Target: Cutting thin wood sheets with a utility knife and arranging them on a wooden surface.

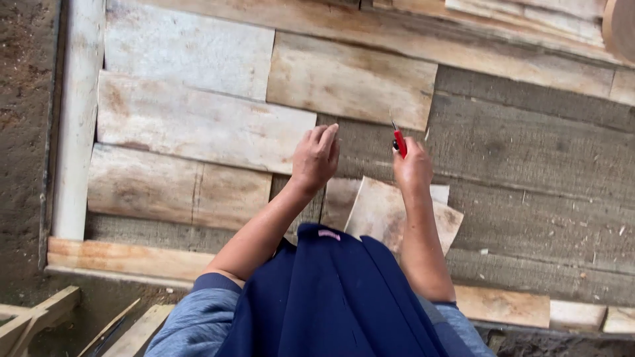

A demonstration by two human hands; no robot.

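Note:
My right hand is closed around a small red-handled tool with a thin metal tip pointing up. My left hand hovers beside it with its fingers loosely curled, holding nothing that I can see, above the edge of a pale wooden veneer sheet. Both hands are over a grey wooden surface partly covered with overlapping pale veneer sheets. A loose veneer piece lies tilted just below my hands, near my dark blue garment.
Several pale veneer sheets lie in rows at the left and top. A long pale board runs down the left side beside bare earth. Wooden strips edge the bottom. Scrap wood lies at the lower left.

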